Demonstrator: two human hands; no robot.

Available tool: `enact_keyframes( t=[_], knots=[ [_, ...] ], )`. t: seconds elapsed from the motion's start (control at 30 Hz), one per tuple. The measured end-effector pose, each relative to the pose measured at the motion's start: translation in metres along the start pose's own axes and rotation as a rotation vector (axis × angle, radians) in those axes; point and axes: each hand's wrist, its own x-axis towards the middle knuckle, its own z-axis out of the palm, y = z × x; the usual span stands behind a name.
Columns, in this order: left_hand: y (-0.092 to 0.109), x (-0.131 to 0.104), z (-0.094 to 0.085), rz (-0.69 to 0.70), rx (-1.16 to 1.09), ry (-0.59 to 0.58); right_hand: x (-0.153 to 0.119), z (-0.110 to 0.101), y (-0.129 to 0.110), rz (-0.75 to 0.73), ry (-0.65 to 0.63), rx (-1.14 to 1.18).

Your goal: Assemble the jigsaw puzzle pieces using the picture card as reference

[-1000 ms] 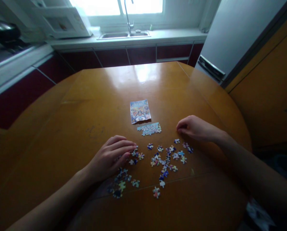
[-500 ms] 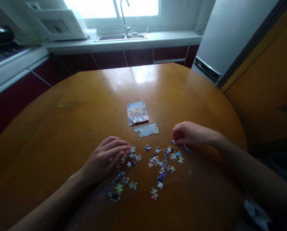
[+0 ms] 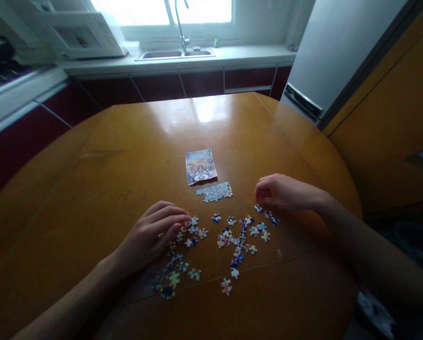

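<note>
My left hand [image 3: 156, 231] rests on the table with its fingers stretched out over the edge of the left cluster of loose jigsaw pieces [image 3: 193, 221]. Its fingertips touch or nearly touch the pieces, and it holds nothing that I can see. Curled closed, my right hand [image 3: 280, 191] hovers just above a short row of jigsaw pieces [image 3: 267, 214] at the right; no piece shows between its fingers. More loose pieces [image 3: 238, 241] lie scattered between the hands. Beyond them is a joined strip of puzzle [image 3: 215, 192], pale blue with lettering.
A printed picture sheet [image 3: 201, 166] lies behind the joined strip on the wooden table [image 3: 155, 151]. Past the table's far edge are a counter with a sink [image 3: 176, 54] and tap, a white microwave [image 3: 87, 38] at the left, and a fridge [image 3: 335, 52] at the right.
My right hand has lifted slightly off the piece under its fingertips, which now shows more fully. My left hand keeps its place. The whole view has shifted a little.
</note>
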Motion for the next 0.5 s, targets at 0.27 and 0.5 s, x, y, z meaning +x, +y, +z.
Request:
enact_keyframes(
  t=[0.27,0.5],
  knots=[
    [-0.002,-0.001,0.001,-0.005,-0.003,-0.012,0.006,0.008,-0.009,0.046,-0.002,-0.055],
    [0.0,-0.001,-0.001,-0.004,0.01,-0.013,-0.002,-0.004,-0.007,0.11,0.037,-0.099]
  ],
)
